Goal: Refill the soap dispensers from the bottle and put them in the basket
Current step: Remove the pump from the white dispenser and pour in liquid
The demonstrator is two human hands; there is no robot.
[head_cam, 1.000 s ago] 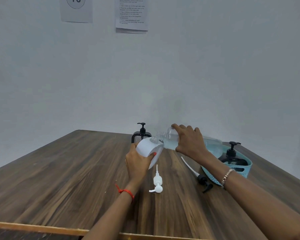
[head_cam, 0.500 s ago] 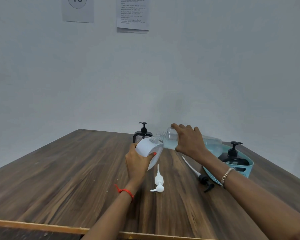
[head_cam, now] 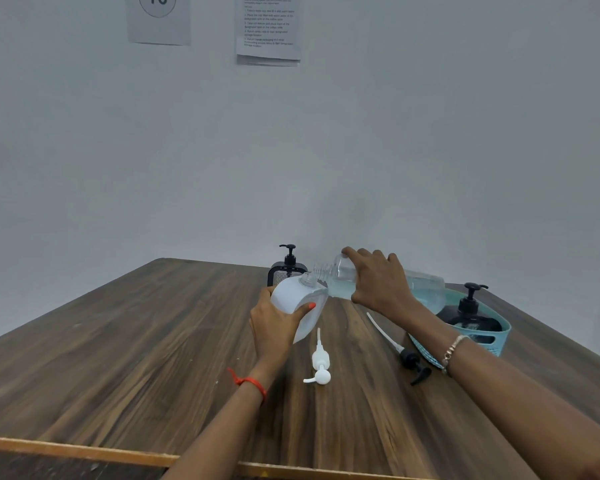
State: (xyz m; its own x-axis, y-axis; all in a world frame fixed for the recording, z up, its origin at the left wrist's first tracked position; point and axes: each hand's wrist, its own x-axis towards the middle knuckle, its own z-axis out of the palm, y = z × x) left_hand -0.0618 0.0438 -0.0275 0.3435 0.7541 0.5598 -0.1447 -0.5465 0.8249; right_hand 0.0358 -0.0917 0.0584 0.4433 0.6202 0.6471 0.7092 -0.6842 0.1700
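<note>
My left hand (head_cam: 274, 327) grips a white soap dispenser (head_cam: 293, 299) with its pump off, tilted toward the right. My right hand (head_cam: 378, 282) holds a clear bottle (head_cam: 340, 282) of pale blue liquid lying nearly level, its threaded mouth at the dispenser's opening. A white pump (head_cam: 320, 362) lies on the table just below the dispenser. A black pump (head_cam: 406, 355) with a long white tube lies to its right. A black dispenser (head_cam: 468, 317) stands in the teal basket (head_cam: 499, 337) at the right. Another black dispenser (head_cam: 286, 268) stands behind the white one.
The wooden table (head_cam: 153, 341) ends in a light front edge near me and meets a grey wall at the back. Two paper sheets (head_cam: 267, 29) hang high on the wall.
</note>
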